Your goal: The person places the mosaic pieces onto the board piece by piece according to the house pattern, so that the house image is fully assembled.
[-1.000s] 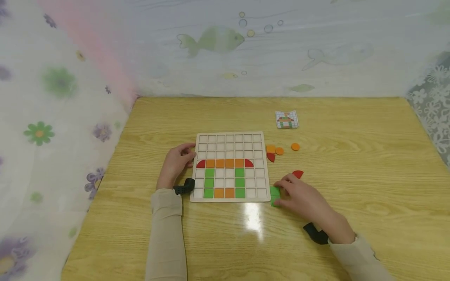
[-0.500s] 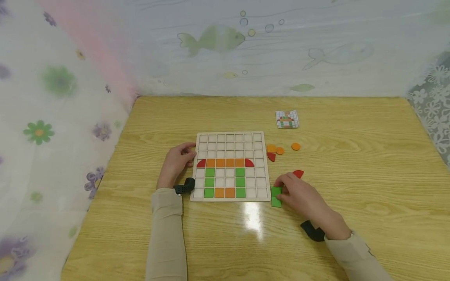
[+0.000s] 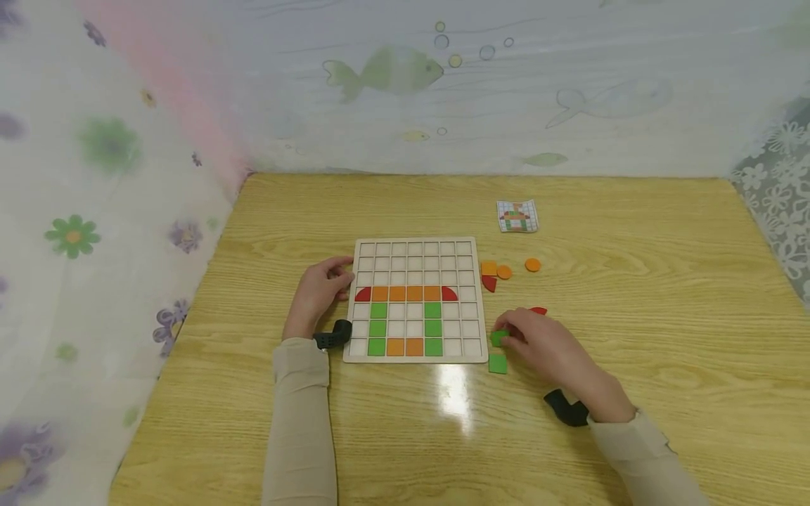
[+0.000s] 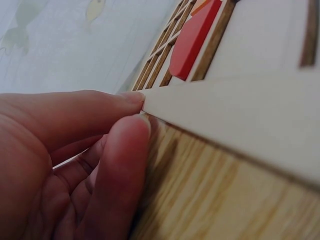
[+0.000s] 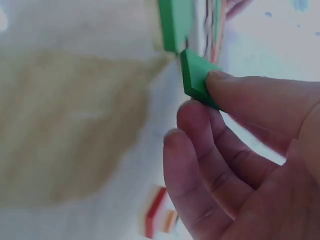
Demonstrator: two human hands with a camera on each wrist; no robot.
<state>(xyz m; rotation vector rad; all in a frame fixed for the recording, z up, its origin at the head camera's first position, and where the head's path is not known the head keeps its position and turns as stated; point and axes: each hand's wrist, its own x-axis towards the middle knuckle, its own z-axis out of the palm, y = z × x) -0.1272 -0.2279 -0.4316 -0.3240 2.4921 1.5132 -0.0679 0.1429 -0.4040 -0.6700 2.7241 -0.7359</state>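
Note:
My left hand (image 3: 318,289) is at the left edge of a wooden grid board (image 3: 414,360). In the left wrist view, its index fingertip touches the board's side, with the thumb just below. My right hand (image 3: 547,348) pinches a green square tile (image 5: 197,77) between thumb and fingers, slightly tilted, right of the board. A second green square tile (image 3: 498,364) lies flat just in front of it. In the board sit two green columns (image 3: 377,328), a row of orange squares (image 3: 406,294) with red quarter-rounds (image 3: 448,294) at its ends, and orange squares (image 3: 405,347) at the bottom.
Beyond the right hand lie an orange square (image 3: 489,268), orange discs (image 3: 533,265) and a red quarter-round (image 3: 490,284). Another red quarter-round (image 3: 538,310) is partly hidden by the hand. A small pattern card (image 3: 517,216) lies farther back on the wooden table (image 3: 633,246).
My right hand has taken up one green tile, parting it from the other, which now lies apart in front. The left hand and the board have not moved noticeably.

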